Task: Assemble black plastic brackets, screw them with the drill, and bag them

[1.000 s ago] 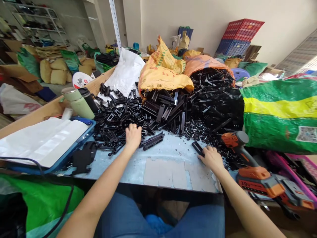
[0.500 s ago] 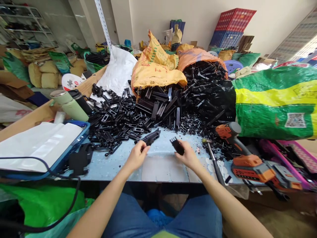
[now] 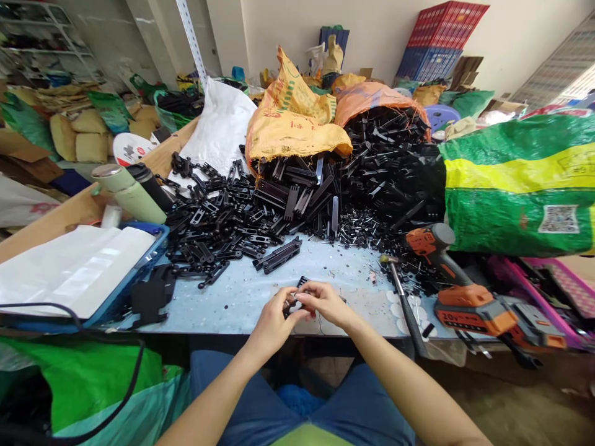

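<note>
Near the front edge of the blue table, my left hand (image 3: 275,317) and my right hand (image 3: 329,303) meet fingertip to fingertip. Both are closed. A black pronged plastic piece (image 3: 302,281) pokes out behind my right fingers, which cover most of it. Between the fingers of my left hand is a small dark part (image 3: 290,303), too hidden to name. Just beyond the hands, a couple of long black plastic bars (image 3: 279,255) lie side by side. Behind them spreads a heap of black slotted links (image 3: 218,223), with small metal pins (image 3: 360,229) to the right.
A hammer (image 3: 404,303) and an orange-grey cordless drill (image 3: 446,272) lie to the right. At the left stand a blue tray (image 3: 160,238) with white sheets and a pale green flask (image 3: 130,192). Yellow (image 3: 297,139), orange (image 3: 376,99) and green (image 3: 515,210) sacks line the back.
My hands have come together from either side, bringing the pronged piece to the middle. My left hand has moved away from the long bars, which stay on the table.
</note>
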The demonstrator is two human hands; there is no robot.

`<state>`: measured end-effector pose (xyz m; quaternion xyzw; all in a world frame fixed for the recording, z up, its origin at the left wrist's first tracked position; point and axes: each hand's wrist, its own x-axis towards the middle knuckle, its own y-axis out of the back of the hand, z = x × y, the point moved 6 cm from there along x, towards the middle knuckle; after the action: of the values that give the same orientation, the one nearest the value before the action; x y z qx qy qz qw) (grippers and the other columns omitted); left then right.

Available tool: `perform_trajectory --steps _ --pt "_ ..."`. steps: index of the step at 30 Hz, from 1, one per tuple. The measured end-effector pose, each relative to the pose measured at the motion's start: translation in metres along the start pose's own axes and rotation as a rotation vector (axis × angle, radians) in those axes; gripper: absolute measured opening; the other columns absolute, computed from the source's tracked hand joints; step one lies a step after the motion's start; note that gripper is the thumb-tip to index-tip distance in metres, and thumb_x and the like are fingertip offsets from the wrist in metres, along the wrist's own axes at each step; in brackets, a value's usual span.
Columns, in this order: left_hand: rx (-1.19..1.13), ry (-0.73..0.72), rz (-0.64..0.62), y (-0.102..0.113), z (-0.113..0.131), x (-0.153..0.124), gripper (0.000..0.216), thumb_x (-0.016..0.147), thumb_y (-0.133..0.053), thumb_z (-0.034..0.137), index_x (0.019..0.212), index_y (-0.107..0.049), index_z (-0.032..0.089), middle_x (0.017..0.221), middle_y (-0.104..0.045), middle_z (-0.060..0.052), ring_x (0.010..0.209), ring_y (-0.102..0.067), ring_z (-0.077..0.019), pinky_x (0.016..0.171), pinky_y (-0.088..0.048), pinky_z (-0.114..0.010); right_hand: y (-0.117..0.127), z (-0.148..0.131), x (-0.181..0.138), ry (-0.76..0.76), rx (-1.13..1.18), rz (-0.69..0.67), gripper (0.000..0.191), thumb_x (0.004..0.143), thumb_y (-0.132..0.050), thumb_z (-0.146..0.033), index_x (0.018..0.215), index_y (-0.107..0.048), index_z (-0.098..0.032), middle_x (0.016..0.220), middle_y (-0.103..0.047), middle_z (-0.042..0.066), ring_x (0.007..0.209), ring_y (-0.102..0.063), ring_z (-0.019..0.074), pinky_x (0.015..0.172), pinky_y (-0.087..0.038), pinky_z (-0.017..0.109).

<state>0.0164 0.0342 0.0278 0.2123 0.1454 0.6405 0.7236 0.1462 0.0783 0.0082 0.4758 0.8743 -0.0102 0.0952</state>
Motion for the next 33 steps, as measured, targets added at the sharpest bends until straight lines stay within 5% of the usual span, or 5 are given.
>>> perform_trajectory --steps 5,12,18,23,33 --pt "0.074 0.05 -0.151 -0.005 0.002 -0.014 0.032 0.088 -0.041 0.041 0.068 -0.051 0.019 0.058 -0.052 0.001 0.055 -0.049 -0.0134 0.054 -0.034 -0.024 -0.02 -0.008 -0.024 -0.085 0.244 -0.17 0.036 0.076 -0.06 -0.047 0.091 -0.051 -0.016 0.059 -0.063 0.001 0.048 -0.06 0.0137 0.042 -0.043 0.021" --pt "-0.152 -0.042 -0.266 -0.005 0.017 -0.026 0.03 0.089 -0.042 0.039 0.07 -0.051 0.018 0.063 -0.058 0.0 0.058 -0.052 -0.0123 0.056 -0.036 -0.022 -0.03 -0.006 -0.048 -0.049 0.267 -0.235 0.039 0.082 -0.052 -0.05 0.098 -0.05 -0.015 0.061 -0.063 0.002 0.049 -0.061 0.0145 0.043 -0.045 0.022" --pt "0.279 0.093 -0.127 -0.008 -0.022 -0.011 0.034 0.091 -0.035 0.037 0.075 -0.057 0.017 0.068 -0.058 -0.004 0.067 -0.055 -0.0187 0.062 -0.04 -0.028 0.011 -0.01 -0.024 0.254 -0.693 0.128 0.046 0.087 -0.045 -0.047 0.126 -0.046 -0.022 0.12 -0.054 0.011 0.111 -0.049 0.0254 0.093 -0.039 0.043" --pt "0.727 -0.029 0.047 -0.013 -0.033 0.001 0.029 0.085 -0.05 0.034 0.108 -0.057 0.017 0.096 -0.06 -0.012 0.093 -0.053 -0.0288 0.077 -0.04 -0.04 0.021 0.011 -0.006 0.256 -1.115 0.182 0.045 0.089 -0.046 -0.037 0.132 -0.042 -0.024 0.118 -0.055 0.01 0.109 -0.045 0.026 0.093 -0.036 0.045" --pt "0.003 0.022 0.017 -0.022 -0.014 0.013 0.039 0.087 -0.046 0.04 0.119 -0.046 0.018 0.084 -0.06 -0.004 0.071 -0.056 -0.0168 0.068 -0.045 -0.03 0.02 0.03 -0.01 -0.107 0.242 0.188 0.052 0.084 -0.046 -0.053 0.128 -0.043 -0.025 0.09 -0.061 0.005 0.062 -0.06 0.0158 0.058 -0.052 0.032"
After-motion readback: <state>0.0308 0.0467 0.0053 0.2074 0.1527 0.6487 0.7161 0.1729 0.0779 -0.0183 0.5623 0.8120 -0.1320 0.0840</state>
